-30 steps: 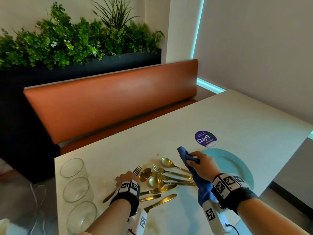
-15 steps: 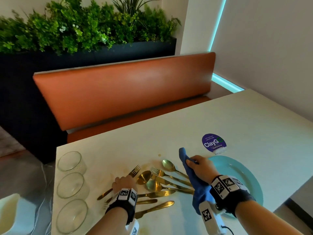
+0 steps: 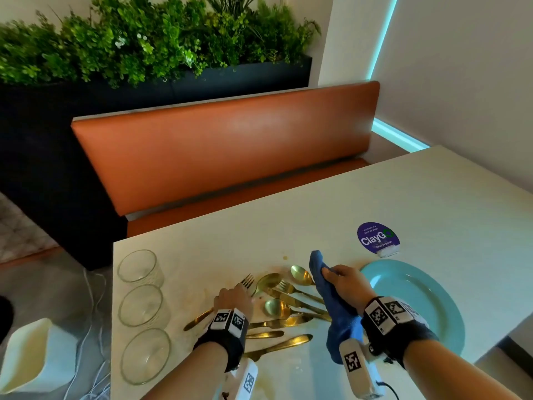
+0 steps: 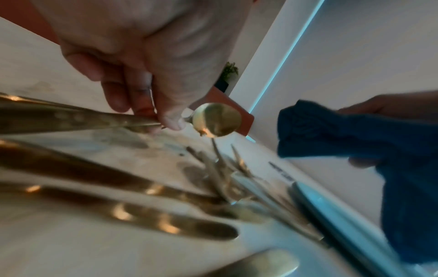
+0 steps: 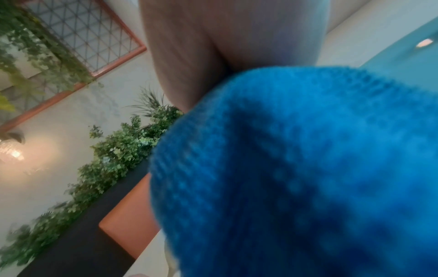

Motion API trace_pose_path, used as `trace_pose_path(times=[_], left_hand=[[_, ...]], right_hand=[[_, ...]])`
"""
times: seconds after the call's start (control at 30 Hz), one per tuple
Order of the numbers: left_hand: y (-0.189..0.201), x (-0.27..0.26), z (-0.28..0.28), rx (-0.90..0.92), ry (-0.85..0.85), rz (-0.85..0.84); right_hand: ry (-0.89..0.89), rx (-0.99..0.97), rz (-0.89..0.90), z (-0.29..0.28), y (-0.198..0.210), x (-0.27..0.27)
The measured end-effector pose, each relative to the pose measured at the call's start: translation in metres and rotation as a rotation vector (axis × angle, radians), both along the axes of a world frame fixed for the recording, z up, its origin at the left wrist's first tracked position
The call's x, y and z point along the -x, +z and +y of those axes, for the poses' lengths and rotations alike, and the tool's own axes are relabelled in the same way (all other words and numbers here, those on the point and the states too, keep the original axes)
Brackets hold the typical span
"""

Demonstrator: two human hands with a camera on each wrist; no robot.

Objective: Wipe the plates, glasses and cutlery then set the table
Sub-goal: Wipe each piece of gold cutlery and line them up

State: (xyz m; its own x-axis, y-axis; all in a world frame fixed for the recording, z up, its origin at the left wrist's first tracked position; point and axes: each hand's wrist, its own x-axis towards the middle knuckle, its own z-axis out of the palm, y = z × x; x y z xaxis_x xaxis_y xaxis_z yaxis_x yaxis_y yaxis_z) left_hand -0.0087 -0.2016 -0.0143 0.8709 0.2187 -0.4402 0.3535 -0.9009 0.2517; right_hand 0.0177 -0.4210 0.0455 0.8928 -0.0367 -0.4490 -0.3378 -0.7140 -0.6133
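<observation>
Fingers (image 4: 142, 97) of the left hand (image 3: 234, 298) pinch a gold spoon's (image 4: 217, 120) handle near the table's (image 3: 288, 215) near edge — right hand (image 3: 344, 284) grips a blue cloth (image 3: 334, 307).

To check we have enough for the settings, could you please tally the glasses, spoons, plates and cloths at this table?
Glasses: 3
Spoons: 3, one pinched by the left hand
Plates: 1 visible
Cloths: 1, held in the right hand
Total: 8
</observation>
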Motion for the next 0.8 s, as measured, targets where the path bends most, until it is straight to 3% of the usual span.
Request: trace_pose_path(times=[0.13, 0.27, 0.37, 0.43, 0.53, 0.63, 0.8], left_hand=[[0.026, -0.001, -0.01, 0.436, 0.123, -0.099], [0.041, 0.004, -0.033, 0.814, 0.259, -0.073], [0.048, 0.007, -0.044, 0.888, 0.268, -0.032], [0.048, 0.008, -0.046, 0.873, 0.239, -0.013], [0.046, 0.013, -0.046, 0.82, 0.207, -0.024], [0.055, 0.022, -0.047, 0.756, 0.186, -0.072], [0.074, 0.024, -0.046, 0.68, 0.074, -0.086]], right_hand=[[-0.324, -0.387, 0.06, 0.017, 0.006, 0.012], [-0.584, -0.689, 0.095, 0.032, 0.008, 0.019], [-0.68, -0.988, 0.111, 0.04, 0.007, 0.02], [-0.614, -1.094, 0.145, 0.045, 0.01, 0.025], [-0.46, -1.0, 0.119, 0.053, 0.005, 0.031], [-0.534, -0.799, 0.057, 0.061, 0.006, 0.034], [-0.601, -0.635, 0.037, 0.063, 0.003, 0.032]])
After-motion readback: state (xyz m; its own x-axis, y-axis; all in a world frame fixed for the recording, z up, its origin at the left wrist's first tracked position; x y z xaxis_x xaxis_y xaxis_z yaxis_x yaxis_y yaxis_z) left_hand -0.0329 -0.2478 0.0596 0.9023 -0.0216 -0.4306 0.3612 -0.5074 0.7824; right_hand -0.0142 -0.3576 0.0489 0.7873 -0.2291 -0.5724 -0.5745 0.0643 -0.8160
